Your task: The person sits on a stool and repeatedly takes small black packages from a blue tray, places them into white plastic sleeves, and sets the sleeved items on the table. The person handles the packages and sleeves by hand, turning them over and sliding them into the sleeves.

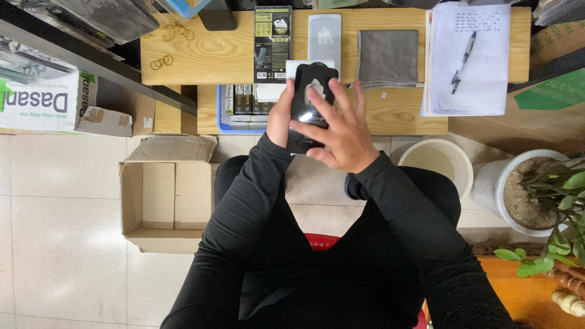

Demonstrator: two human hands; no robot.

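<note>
A black phone (309,91) with a glossy screen is held upright over my lap, just in front of the low wooden table (390,113). My left hand (279,116) grips its left edge from behind. My right hand (338,131) lies across the lower part of the screen with fingers spread, fingertips touching the glass. A black retail package (272,42) and a pale film sheet (324,36) lie on the wooden shelf just beyond the phone. A grey cloth (387,58) sits to their right.
An open cardboard box (159,204) stands on the tiled floor at my left. A blue tray of small boxes (241,106) is under the shelf. A notepad with a pen (468,58) lies at right, a white bucket (440,159) and a potted plant (536,195) below it.
</note>
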